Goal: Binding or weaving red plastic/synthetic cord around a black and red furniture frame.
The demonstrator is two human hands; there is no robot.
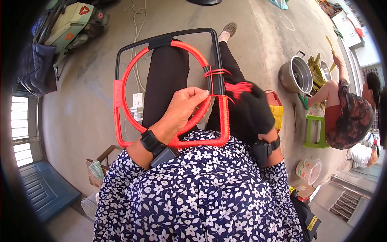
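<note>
Across my lap lies a black rectangular frame [167, 34] with a round ring [124, 86] inside it. Red cord is wound tightly over most of the ring and the frame's lower part; the top stays bare black. My left hand [181, 105] is closed on the ring's right side, thumb and forefinger pinching where ring and frame run close together. Loose loops of cord circle both bars just above. My right hand [256, 111], in a black glove, is smeared by motion right of the frame. At its fingers is a bundle of red cord [238, 88], apparently gripped.
A power strip [138, 105] with a white cable lies left of my leg. At right, another person [350, 111] sits beside a green stool [315, 131], a metal pot [296, 74] and long green leaves [316, 68]. A scooter [70, 30] stands far left; a plastic bucket [308, 171] is at lower right.
</note>
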